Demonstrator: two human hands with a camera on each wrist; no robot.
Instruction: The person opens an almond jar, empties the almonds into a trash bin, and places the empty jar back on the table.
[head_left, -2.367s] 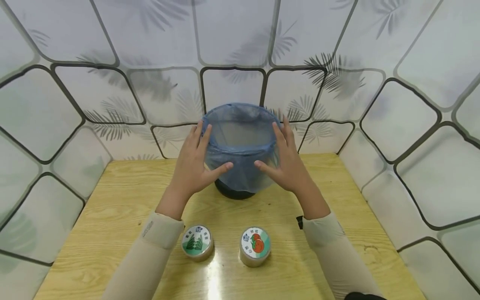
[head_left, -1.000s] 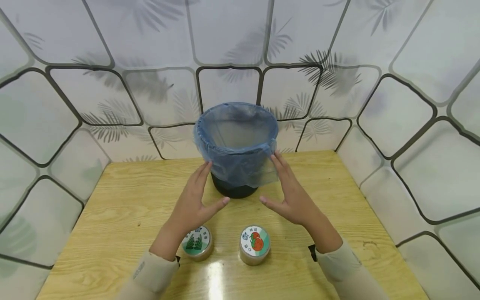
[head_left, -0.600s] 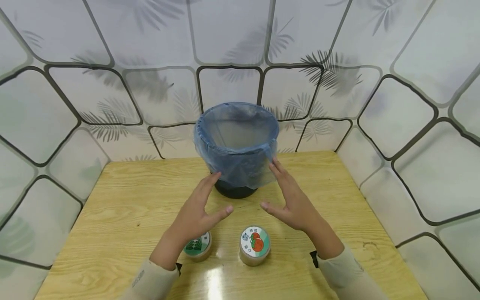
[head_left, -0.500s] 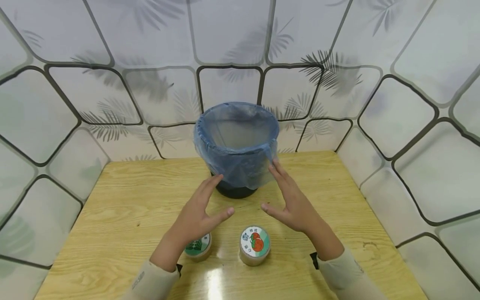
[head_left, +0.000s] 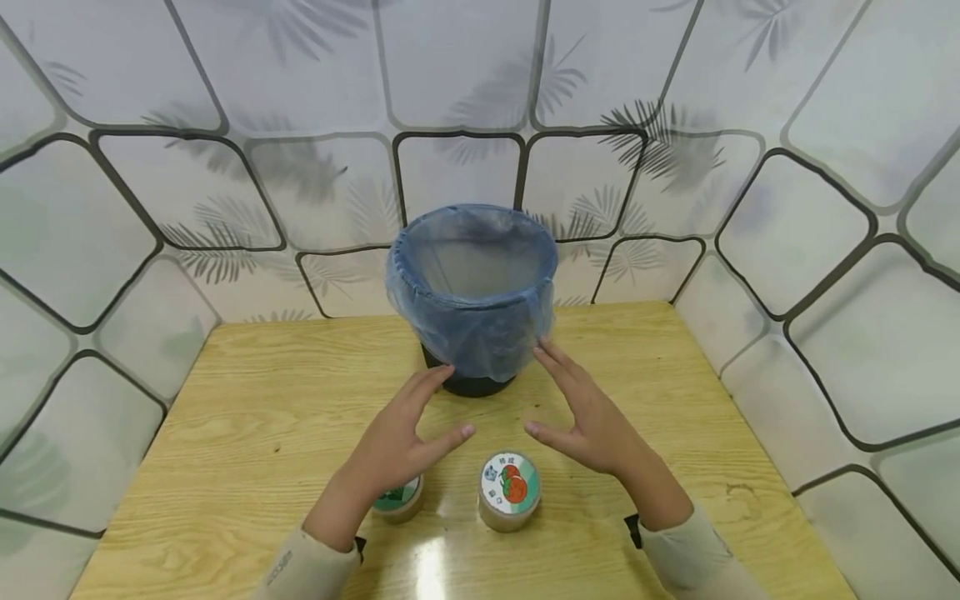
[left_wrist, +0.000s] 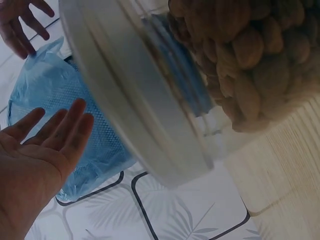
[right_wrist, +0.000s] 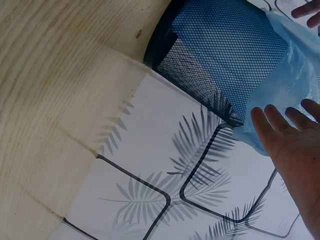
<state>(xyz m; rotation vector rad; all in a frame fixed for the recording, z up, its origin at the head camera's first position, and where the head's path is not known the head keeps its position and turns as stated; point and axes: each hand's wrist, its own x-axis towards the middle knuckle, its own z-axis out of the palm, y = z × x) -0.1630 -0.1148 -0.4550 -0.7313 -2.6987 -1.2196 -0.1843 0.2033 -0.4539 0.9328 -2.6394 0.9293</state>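
A dark mesh wastebasket [head_left: 467, 387] stands at the back of the table, lined with a blue bin bag [head_left: 476, 333] folded over its rim and hanging down outside. My left hand [head_left: 397, 437] is spread at the bag's lower front left, fingers straight, thumb apart. On the other side, my right hand [head_left: 596, 425] has its extended fingertips by the bag's right edge; contact is hard to tell. The right wrist view shows the basket's mesh wall [right_wrist: 215, 55] below the bag [right_wrist: 285, 85]. Neither hand holds anything.
Two round jars stand near the front: one with a tomato label [head_left: 510, 487], another with a green label [head_left: 397, 498], partly behind my left hand. A clear jar of brown nuts [left_wrist: 250, 55] looms close in the left wrist view. Patterned walls [head_left: 465, 67] enclose the table [head_left: 247, 417].
Both hands have come down from the bag's rim toward its lower edge and back toward me. The bag's overhang now hangs around the basket. The left hand covers more of the green-labelled jar.
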